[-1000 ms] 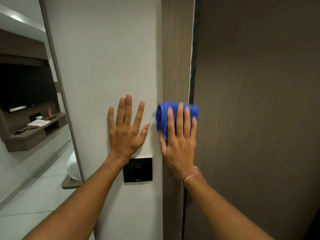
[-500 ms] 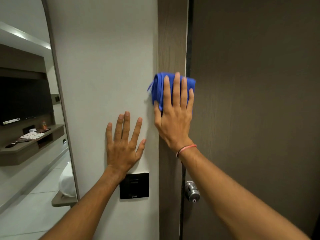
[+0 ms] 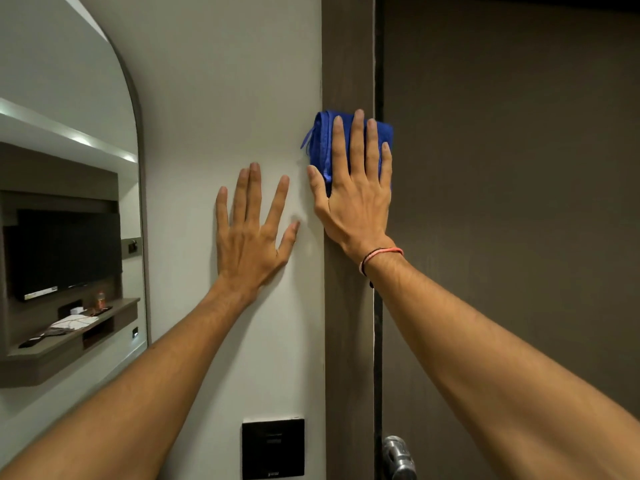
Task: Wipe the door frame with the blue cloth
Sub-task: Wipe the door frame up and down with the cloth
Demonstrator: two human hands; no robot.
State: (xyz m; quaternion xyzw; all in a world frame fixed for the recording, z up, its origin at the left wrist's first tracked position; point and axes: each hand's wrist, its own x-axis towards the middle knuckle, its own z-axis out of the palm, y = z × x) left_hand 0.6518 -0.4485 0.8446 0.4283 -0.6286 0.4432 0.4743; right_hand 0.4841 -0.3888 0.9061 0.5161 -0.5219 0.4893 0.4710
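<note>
A brown wooden door frame [image 3: 348, 57] runs vertically between a white wall and a dark door. My right hand [image 3: 356, 199] lies flat on a folded blue cloth [image 3: 320, 143], pressing it against the frame at about mid height of the view. The cloth sticks out above and left of my fingers. My left hand [image 3: 252, 233] rests flat on the white wall [image 3: 225, 81] just left of the frame, fingers spread, holding nothing.
The dark brown door [image 3: 502, 202] fills the right side, with a metal knob [image 3: 398, 457] at the bottom. A black switch panel [image 3: 273, 448] sits on the wall below my left hand. An arched mirror [image 3: 62, 168] on the left reflects a TV and shelf.
My right hand has slid the blue cloth upward along the frame. My left hand has also shifted up the wall, farther from the switch panel.
</note>
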